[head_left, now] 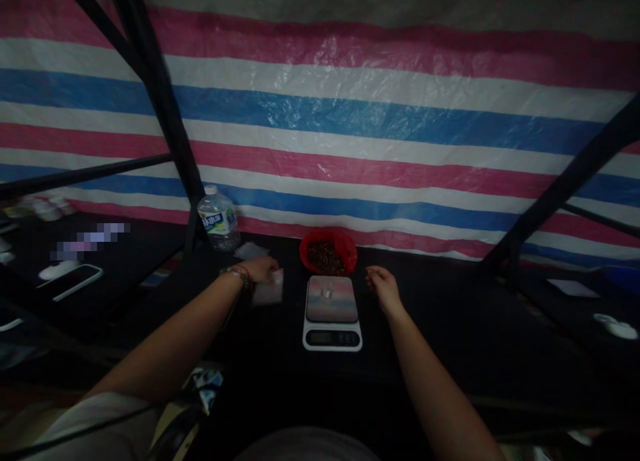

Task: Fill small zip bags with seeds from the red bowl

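Observation:
My left hand (262, 269) is closed on the upper edge of a small clear plastic bag (267, 293), which hangs slightly blurred over the black table. More clear plastic bags (251, 250) lie flat just behind that hand. To the right of the bag sits a white digital scale (332, 340) with a tiny clear cup (327, 292) on its plate. My right hand (384, 286) is beside the scale, fingers curled together; whatever they may hold is hidden. Behind the scale a red bag or bowl (303, 253) contains many small brown pieces (326, 257).
A large clear water bottle (220, 222) stands at the back left by a dark metal post (173, 118). On the left table lies a phone (75, 281). A white object (616, 326) and a pale flat sheet (573, 288) rest on the right. Striped plastic sheeting (350, 148) closes off the back.

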`<state>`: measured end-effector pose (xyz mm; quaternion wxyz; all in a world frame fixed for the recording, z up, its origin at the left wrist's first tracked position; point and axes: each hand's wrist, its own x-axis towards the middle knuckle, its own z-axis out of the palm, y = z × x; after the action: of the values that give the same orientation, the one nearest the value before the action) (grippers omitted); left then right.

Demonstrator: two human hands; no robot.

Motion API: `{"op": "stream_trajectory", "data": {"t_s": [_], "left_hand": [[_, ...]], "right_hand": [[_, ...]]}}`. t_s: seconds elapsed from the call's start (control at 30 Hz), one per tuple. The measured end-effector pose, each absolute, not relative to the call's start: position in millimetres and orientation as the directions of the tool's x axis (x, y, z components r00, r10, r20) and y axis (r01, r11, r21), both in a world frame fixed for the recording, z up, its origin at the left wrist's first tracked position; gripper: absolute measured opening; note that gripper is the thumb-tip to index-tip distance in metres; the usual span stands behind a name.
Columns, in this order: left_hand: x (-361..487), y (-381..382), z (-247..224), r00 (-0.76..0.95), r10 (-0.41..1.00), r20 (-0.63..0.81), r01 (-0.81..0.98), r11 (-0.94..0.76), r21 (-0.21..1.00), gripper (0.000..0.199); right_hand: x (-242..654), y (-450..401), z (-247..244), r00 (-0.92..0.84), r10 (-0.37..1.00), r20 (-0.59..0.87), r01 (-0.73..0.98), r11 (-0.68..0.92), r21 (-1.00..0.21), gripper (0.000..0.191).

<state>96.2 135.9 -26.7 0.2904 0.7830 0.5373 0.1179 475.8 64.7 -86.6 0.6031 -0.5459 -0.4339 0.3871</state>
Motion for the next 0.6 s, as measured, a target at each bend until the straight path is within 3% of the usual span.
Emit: {"op": "stream_trajectory", "data": {"t_s": [0.17, 0.27, 0.3, 0.37, 0.43, 0.47, 0.6], "left_hand": [[96.1, 123.2, -20.5, 0.388, 0.919, -0.065, 0.707, -0.251, 0.661, 0.017], [96.4, 97.1, -13.2, 0.412, 0.91, 0.046, 0.522, -0.278, 0.806, 0.025], [97.5, 85.9, -10.2, 0.407, 0.908, 0.096, 0.432, -0.284, 0.856, 0.031], [100.5, 61.8, -5.3, 0.374, 0.913, 0.16, 0.306, -0.285, 0.908, 0.043], [102.8, 38.8, -4.2, 0.315, 0.929, 0.193, 0.229, -0.271, 0.935, 0.039], [103.1, 28.8, -5.6, 0.278, 0.942, 0.19, 0.202, -0.251, 0.947, 0.038], [97.2, 1.6, -23.1, 0.093, 0.978, 0.185, 0.144, -0.197, 0.97, 0.045]], "right_hand": [[456.3, 41.1, -55.0, 0.337, 0.903, 0.269, 0.121, 0.242, -0.963, 0.031], [409.3, 9.4, -26.8, 0.131, 0.906, 0.402, 0.187, 0.375, -0.908, 0.024], [389.6, -1.1, -19.5, 0.046, 0.89, 0.454, 0.214, 0.435, -0.875, 0.03], [350.9, -17.0, -11.0, -0.09, 0.857, 0.508, 0.288, 0.511, -0.81, 0.065], [320.1, -23.8, -10.2, -0.094, 0.857, 0.506, 0.327, 0.507, -0.798, 0.083], [309.0, -24.1, -12.0, -0.087, 0.877, 0.472, 0.325, 0.473, -0.819, 0.079], [288.2, -17.3, -23.4, -0.117, 0.938, 0.327, 0.306, 0.348, -0.886, 0.027]]}}
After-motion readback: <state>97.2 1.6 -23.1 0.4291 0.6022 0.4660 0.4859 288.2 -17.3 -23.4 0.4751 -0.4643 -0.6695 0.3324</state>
